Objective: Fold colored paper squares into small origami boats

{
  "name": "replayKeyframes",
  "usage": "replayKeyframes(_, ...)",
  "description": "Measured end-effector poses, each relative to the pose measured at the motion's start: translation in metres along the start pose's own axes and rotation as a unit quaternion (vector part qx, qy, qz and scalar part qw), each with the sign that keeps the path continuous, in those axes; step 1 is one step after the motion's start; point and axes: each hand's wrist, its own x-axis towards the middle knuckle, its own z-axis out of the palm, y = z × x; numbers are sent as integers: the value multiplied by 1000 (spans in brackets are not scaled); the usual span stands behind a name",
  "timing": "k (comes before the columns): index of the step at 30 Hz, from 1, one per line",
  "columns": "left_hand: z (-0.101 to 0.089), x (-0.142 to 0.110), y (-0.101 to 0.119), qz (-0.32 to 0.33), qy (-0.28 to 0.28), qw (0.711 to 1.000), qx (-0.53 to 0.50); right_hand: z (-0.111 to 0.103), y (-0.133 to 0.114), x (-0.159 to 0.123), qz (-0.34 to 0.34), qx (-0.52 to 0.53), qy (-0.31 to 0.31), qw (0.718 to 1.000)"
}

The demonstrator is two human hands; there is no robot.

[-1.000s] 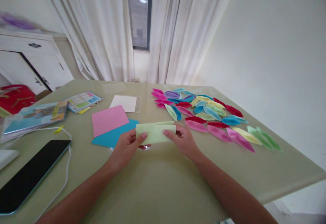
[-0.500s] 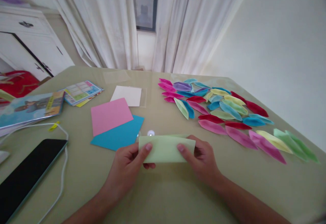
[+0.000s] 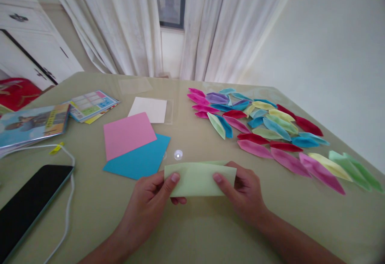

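A pale green sheet of paper (image 3: 197, 180), folded over lengthwise with the fold toward me, is held level above the table. My left hand (image 3: 153, 198) grips its left end, thumb on the front face and fingers behind. At the right end my right hand (image 3: 243, 192) pinches it the same way. A sliver of the back layer shows above the front one. Beyond the left hand lie a blue paper sheet (image 3: 141, 160) and a pink paper sheet (image 3: 128, 134) partly over it. Several folded paper pieces (image 3: 258, 132), boat-like with pointed ends, spread over the table's right side.
A white square of paper (image 3: 152, 109) lies behind the pink sheet. On the left are a black-screened phone (image 3: 33, 208), a white cable (image 3: 68, 204), booklets (image 3: 33, 123) and printed cards (image 3: 93, 105). A small round clear object (image 3: 178, 154) sits just beyond the paper.
The view has shifted slightly, and the green paper appears a little lower and larger. Both hands keep the same hold on it.
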Motion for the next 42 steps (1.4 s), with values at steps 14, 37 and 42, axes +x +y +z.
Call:
replayKeyframes(14, 0, -2, 2, -20, -7, 1000, 15, 1, 0, 1, -29, -23, 34, 999)
replayKeyframes(37, -1, 0, 8, 20, 42, 996, 73, 9, -12, 1, 203, 153, 60, 965)
replayKeyframes(42, -4, 1, 6, 41, 30, 994, 93, 7, -16, 4, 217, 185, 46, 957)
